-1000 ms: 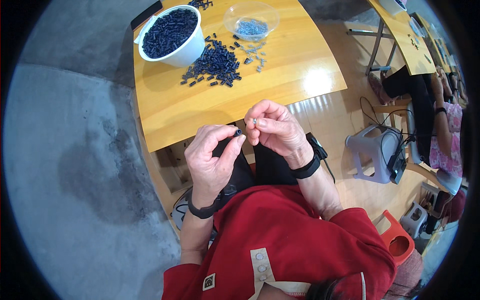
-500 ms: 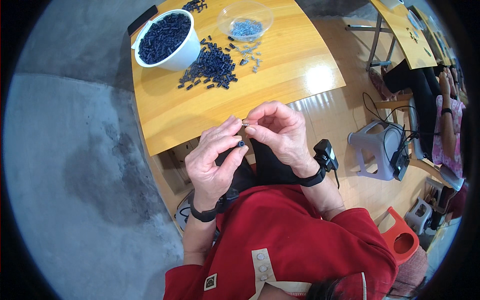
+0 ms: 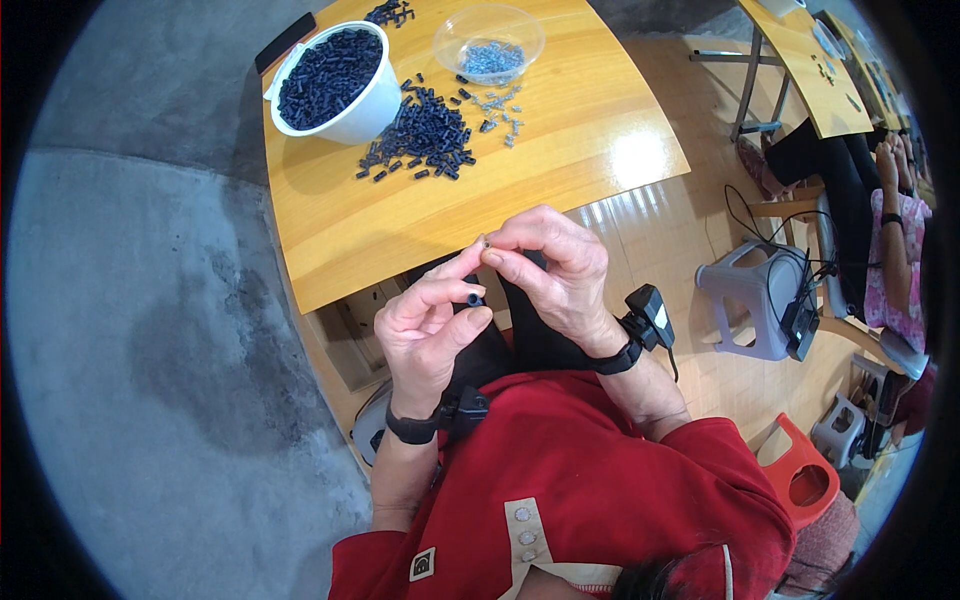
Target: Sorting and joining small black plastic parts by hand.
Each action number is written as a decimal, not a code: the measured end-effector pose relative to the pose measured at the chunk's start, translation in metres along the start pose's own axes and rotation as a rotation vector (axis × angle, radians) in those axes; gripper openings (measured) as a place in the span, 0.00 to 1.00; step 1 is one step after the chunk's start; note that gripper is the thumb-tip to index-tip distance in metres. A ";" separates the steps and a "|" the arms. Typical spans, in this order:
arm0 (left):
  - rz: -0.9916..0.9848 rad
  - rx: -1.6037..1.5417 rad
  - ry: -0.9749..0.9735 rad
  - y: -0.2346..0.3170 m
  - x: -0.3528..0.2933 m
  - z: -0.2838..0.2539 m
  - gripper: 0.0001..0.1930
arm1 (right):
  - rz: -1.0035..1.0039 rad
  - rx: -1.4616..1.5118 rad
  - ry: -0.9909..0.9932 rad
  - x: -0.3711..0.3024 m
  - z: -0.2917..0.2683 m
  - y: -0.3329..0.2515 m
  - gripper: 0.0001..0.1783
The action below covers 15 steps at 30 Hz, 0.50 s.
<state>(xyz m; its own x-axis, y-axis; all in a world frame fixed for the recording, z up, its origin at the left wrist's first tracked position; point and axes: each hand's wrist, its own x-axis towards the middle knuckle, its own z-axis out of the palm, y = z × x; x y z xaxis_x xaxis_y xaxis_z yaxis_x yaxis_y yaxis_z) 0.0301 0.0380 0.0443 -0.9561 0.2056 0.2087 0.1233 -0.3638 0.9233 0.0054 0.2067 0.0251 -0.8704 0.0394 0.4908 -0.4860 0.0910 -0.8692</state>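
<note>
left hand (image 3: 422,328): thumb and a bent finger pinch 1 dark tube (image 3: 474,300), while another finger stretches to the fingertips of the right hand (image 3: 560,262)
dark tube look: short, round, near-black with a blue tint, its end facing up with a darker hollow; the length is mostly hidden by the left fingers
right hand: thumb and forefinger pressed on 1 small piece (image 3: 487,244)
small piece look: tiny, just beyond the dark tube, its shape too small to tell
dark pile (image 3: 425,138): beyond the left hand, stubby cylinders lying every way
white bucket (image 3: 368,118): farther beyond the left hand, filled with like cylinders
clear bowl (image 3: 450,50): well beyond both hands, holding pale bluish bits
</note>
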 end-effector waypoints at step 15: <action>0.024 0.696 0.164 0.007 0.013 -0.005 0.06 | 0.413 0.326 -0.203 0.003 -0.008 -0.010 0.04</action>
<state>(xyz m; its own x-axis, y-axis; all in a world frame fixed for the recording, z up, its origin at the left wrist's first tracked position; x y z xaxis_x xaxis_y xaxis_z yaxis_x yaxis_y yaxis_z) 0.0176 0.0335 0.0523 -0.9719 0.0455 0.2311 0.2337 0.3088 0.9220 0.0085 0.2135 0.0359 -0.9756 -0.1885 0.1127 -0.0731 -0.2052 -0.9760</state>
